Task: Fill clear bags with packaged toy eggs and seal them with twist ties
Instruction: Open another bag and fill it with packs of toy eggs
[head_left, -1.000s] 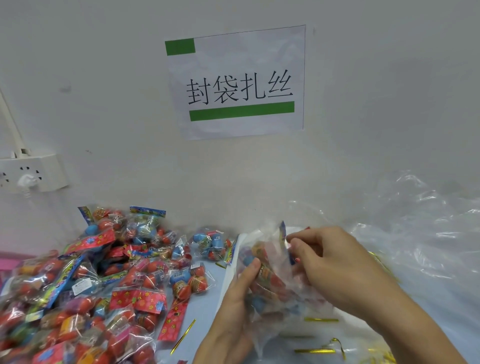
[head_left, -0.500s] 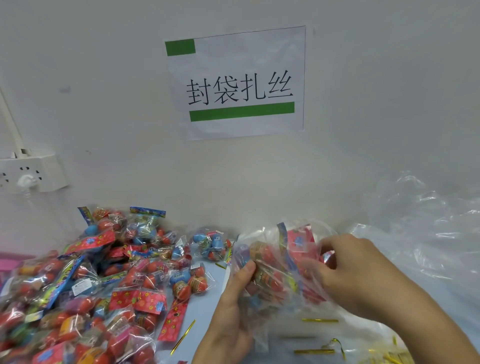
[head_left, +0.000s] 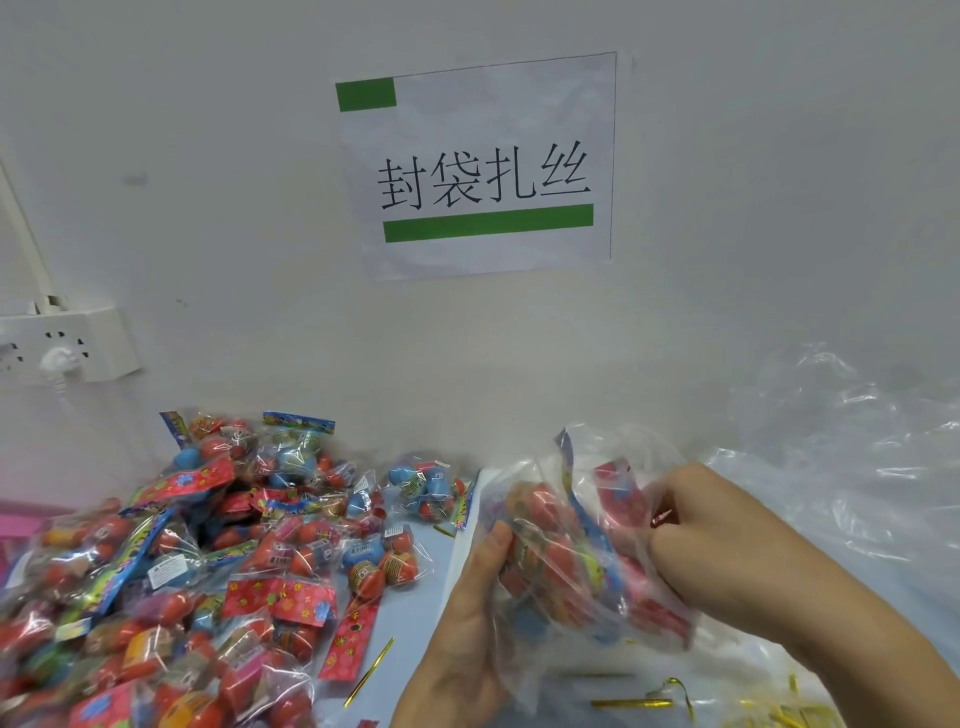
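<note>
A clear bag (head_left: 576, 566) stuffed with packaged toy eggs hangs just above the table at centre right. My left hand (head_left: 467, 623) grips its left side from below, thumb pressed on the plastic. My right hand (head_left: 717, 545) grips the bag's right side, fingers curled into the plastic, with a small red shiny piece (head_left: 662, 518) at its fingertips. A large heap of packaged toy eggs (head_left: 171, 582) covers the table's left side. Gold twist ties (head_left: 631, 703) lie near the front edge, and one gold tie (head_left: 370, 672) lies beside the heap.
A pile of loose clear bags (head_left: 852, 467) fills the right side against the wall. A paper sign (head_left: 478, 166) hangs on the wall, a white power strip (head_left: 67, 345) at the left. A pink item (head_left: 15, 525) shows at the far left edge.
My right hand has slid from the bag's top opening down and right along its side. The bag has tilted, and its egg packs have shifted toward the right.
</note>
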